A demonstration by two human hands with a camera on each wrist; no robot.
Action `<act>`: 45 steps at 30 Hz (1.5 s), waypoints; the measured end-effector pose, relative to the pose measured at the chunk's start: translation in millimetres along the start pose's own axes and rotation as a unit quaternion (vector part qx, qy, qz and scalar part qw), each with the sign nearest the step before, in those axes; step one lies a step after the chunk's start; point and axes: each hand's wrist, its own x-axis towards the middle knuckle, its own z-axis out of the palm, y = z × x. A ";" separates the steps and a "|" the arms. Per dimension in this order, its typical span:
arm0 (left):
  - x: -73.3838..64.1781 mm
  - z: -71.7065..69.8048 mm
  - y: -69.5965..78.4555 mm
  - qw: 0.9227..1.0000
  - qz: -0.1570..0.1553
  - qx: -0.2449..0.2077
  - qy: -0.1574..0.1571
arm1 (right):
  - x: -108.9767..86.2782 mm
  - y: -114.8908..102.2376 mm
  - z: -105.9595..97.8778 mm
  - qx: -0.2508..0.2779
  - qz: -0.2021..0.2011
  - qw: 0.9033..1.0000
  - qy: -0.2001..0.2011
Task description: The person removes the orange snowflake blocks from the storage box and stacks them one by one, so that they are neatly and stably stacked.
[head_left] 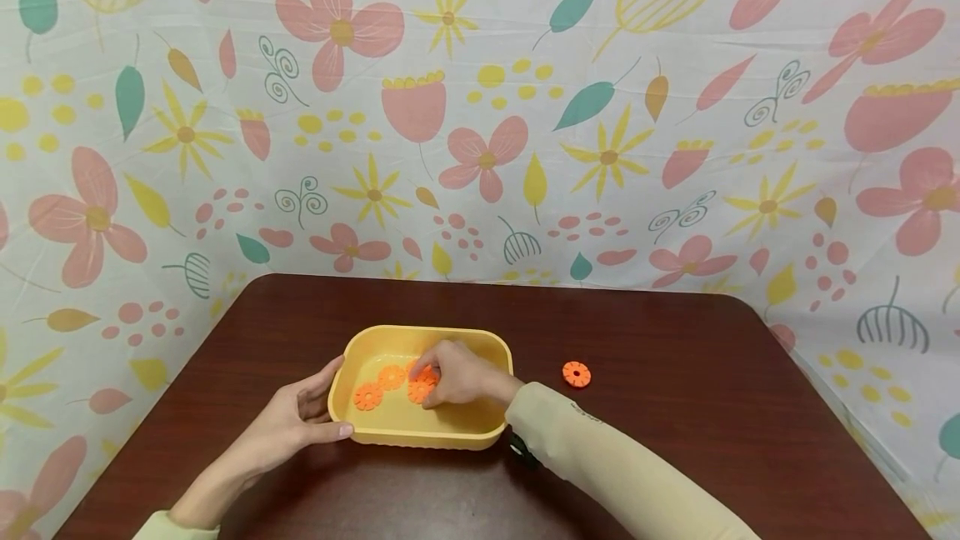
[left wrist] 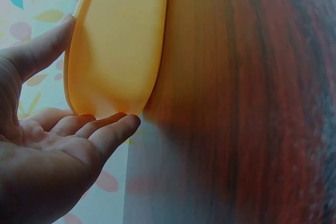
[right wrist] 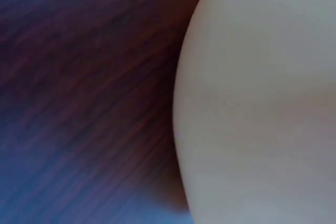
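A yellow plastic tray with rounded corners sits on the table. My left hand holds its left end, thumb at the near corner and fingers along the end wall. The left wrist view shows that hand against the tray's side. My right hand reaches into the tray, its thumb and fingers pinching an orange notched disc, partly hidden by the fingers. Several orange discs lie in the tray, left of and beneath those fingers. The right wrist view shows mostly a pale sleeve, not the fingers.
One more orange disc lies on the table to the right of the tray. The dark brown wooden table ends at the back against a flower-printed cloth. A black band shows beneath the right cuff.
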 end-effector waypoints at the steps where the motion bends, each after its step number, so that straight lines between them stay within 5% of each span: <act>1: -0.1 -0.1 -0.2 1.000 0.000 0.000 0.000 | 0.0 -1.2 0.3 0.002 0.000 1.000 -0.003; 45: 0.4 -0.6 -1.8 1.000 -0.008 -0.007 0.000 | 1.0 -1.8 1.9 -0.005 -0.004 1.000 -0.021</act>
